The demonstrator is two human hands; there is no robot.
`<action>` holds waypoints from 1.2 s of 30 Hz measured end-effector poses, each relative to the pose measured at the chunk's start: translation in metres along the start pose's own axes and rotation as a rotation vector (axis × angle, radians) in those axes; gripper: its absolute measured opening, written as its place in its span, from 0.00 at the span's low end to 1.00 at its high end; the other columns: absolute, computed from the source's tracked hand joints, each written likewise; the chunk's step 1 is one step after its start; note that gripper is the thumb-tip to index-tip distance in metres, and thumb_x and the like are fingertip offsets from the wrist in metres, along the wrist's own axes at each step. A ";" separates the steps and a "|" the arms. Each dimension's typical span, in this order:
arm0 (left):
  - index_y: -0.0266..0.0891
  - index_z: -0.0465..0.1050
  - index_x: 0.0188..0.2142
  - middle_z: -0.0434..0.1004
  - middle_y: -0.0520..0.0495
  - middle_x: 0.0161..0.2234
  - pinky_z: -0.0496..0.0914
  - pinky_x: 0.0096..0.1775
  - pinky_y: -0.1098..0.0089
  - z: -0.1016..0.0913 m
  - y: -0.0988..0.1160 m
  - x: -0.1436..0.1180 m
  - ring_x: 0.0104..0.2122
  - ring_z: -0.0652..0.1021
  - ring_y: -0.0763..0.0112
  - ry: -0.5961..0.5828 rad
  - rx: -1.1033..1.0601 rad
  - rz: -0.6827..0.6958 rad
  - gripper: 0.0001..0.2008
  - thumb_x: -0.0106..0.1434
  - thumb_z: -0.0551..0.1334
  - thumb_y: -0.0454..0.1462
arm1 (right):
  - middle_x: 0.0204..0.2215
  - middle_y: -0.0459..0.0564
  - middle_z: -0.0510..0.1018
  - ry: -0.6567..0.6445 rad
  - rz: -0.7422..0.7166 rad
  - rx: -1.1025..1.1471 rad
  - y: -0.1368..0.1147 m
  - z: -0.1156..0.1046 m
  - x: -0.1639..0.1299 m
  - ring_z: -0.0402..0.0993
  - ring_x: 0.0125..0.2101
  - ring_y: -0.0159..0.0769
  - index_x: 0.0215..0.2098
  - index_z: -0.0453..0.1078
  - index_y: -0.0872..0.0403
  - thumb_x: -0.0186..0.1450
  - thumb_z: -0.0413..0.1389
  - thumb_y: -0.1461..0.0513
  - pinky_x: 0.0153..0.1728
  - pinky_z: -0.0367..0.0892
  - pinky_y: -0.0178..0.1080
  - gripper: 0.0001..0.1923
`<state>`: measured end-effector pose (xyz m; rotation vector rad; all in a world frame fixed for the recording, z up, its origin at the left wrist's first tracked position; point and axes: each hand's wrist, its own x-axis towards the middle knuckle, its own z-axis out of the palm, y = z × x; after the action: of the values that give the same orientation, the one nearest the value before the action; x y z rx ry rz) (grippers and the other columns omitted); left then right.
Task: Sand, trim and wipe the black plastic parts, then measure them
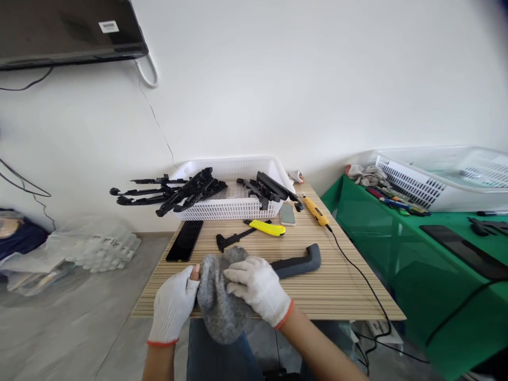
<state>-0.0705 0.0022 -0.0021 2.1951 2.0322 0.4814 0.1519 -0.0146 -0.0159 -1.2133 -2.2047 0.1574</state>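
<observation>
The grey woolly cloth (220, 307) hangs bunched between our two hands at the near edge of the striped wooden table (337, 286), its lower end drooping below the table edge. Our left hand (173, 304), in a white knitted glove with an orange cuff, closes around the cloth's left side, one bare fingertip poking out of the glove against the fabric. Our right hand (257, 288), gloved the same way, is curled over the cloth's upper right part, fingers pressed together and gripping it.

Just beyond our right hand, touching or nearly touching its knuckles, lies a long dark grey plastic handle with a bent end (299, 262). Farther ahead of that hand sit a yellow utility knife (268, 228), a small grey rectangular block (287, 214) and a yellow corded hand tool (316, 211), whose black cable runs off to our right. Ahead of our left hand lies a flat black perforated panel (185, 241), and between the hands, a little farther out, a black T-shaped plastic piece (230, 241). Beyond all these stands a white plastic mesh basket (234, 209) with long black plastic parts (186, 191) lying across its rim.
</observation>
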 end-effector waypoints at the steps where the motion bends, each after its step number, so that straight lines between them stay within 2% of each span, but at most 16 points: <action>1: 0.43 0.70 0.28 0.79 0.46 0.26 0.60 0.30 0.71 -0.001 0.000 0.000 0.30 0.78 0.64 -0.007 -0.006 -0.005 0.22 0.70 0.45 0.48 | 0.37 0.40 0.83 -0.024 0.012 -0.010 -0.010 0.007 0.008 0.77 0.36 0.36 0.41 0.78 0.46 0.63 0.64 0.56 0.38 0.66 0.41 0.08; 5: 0.42 0.74 0.30 0.80 0.45 0.28 0.62 0.31 0.70 -0.004 -0.002 -0.002 0.31 0.78 0.63 0.040 -0.036 -0.048 0.25 0.70 0.43 0.49 | 0.35 0.41 0.83 -0.049 0.079 -0.017 -0.033 0.024 0.025 0.76 0.35 0.37 0.41 0.78 0.46 0.63 0.63 0.55 0.35 0.64 0.41 0.09; 9: 0.42 0.75 0.30 0.81 0.44 0.28 0.62 0.30 0.70 -0.004 -0.004 -0.002 0.30 0.79 0.62 0.058 -0.037 -0.073 0.25 0.70 0.44 0.49 | 0.38 0.40 0.83 -0.029 0.056 0.025 -0.028 0.020 0.020 0.76 0.38 0.36 0.42 0.77 0.45 0.64 0.63 0.55 0.39 0.65 0.41 0.09; 13: 0.42 0.74 0.29 0.81 0.43 0.28 0.62 0.30 0.70 -0.004 -0.003 -0.001 0.30 0.79 0.61 0.060 -0.028 -0.083 0.25 0.69 0.45 0.49 | 0.43 0.41 0.83 0.064 0.059 0.058 0.000 0.003 -0.001 0.76 0.41 0.37 0.44 0.78 0.45 0.64 0.63 0.56 0.48 0.66 0.43 0.10; 16: 0.43 0.72 0.27 0.80 0.44 0.27 0.62 0.30 0.69 -0.005 -0.002 -0.002 0.31 0.79 0.60 0.056 -0.042 -0.087 0.25 0.69 0.44 0.50 | 0.45 0.44 0.83 0.117 0.042 0.052 0.031 -0.017 -0.020 0.77 0.42 0.40 0.46 0.78 0.46 0.65 0.63 0.56 0.48 0.67 0.45 0.11; 21: 0.44 0.70 0.25 0.79 0.46 0.25 0.62 0.31 0.68 -0.004 -0.001 -0.003 0.29 0.78 0.61 0.048 -0.089 -0.086 0.26 0.68 0.43 0.52 | 0.49 0.50 0.81 0.124 0.013 -0.030 0.077 -0.053 -0.050 0.77 0.45 0.42 0.48 0.78 0.49 0.69 0.58 0.56 0.47 0.71 0.47 0.13; 25: 0.44 0.70 0.25 0.78 0.47 0.25 0.63 0.31 0.68 -0.002 -0.002 -0.003 0.30 0.78 0.61 0.046 -0.099 -0.069 0.27 0.68 0.42 0.52 | 0.49 0.51 0.81 0.079 0.070 -0.067 0.095 -0.074 -0.064 0.77 0.48 0.43 0.48 0.78 0.50 0.69 0.57 0.58 0.53 0.69 0.49 0.12; 27: 0.44 0.70 0.25 0.78 0.47 0.25 0.63 0.31 0.68 0.000 -0.004 -0.004 0.29 0.78 0.62 0.063 -0.092 -0.048 0.27 0.69 0.42 0.52 | 0.48 0.50 0.82 0.014 0.120 -0.079 0.095 -0.082 -0.065 0.77 0.47 0.43 0.48 0.79 0.50 0.69 0.58 0.59 0.54 0.69 0.50 0.12; 31: 0.43 0.71 0.26 0.77 0.48 0.24 0.63 0.31 0.69 0.005 -0.009 -0.006 0.28 0.77 0.65 0.163 -0.068 0.052 0.25 0.70 0.44 0.49 | 0.47 0.49 0.82 -0.119 0.210 -0.128 0.082 -0.089 -0.054 0.76 0.46 0.44 0.49 0.79 0.48 0.67 0.59 0.60 0.48 0.70 0.48 0.13; 33: 0.43 0.71 0.25 0.76 0.48 0.23 0.64 0.31 0.70 0.008 -0.012 -0.005 0.27 0.77 0.66 0.194 -0.055 0.101 0.25 0.71 0.45 0.48 | 0.49 0.49 0.81 -0.161 0.207 -0.137 0.071 -0.084 -0.044 0.75 0.46 0.44 0.50 0.78 0.47 0.67 0.59 0.59 0.48 0.69 0.49 0.13; 36: 0.43 0.70 0.24 0.75 0.49 0.22 0.63 0.30 0.70 0.010 -0.016 -0.004 0.26 0.76 0.66 0.200 -0.055 0.130 0.25 0.71 0.45 0.48 | 0.52 0.48 0.79 -0.194 0.117 -0.071 0.049 -0.062 -0.026 0.74 0.47 0.43 0.52 0.76 0.47 0.68 0.58 0.58 0.50 0.66 0.47 0.15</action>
<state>-0.0825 0.0010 -0.0169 2.3400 1.9472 0.7908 0.2322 -0.0182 0.0037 -1.4199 -2.3217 0.2556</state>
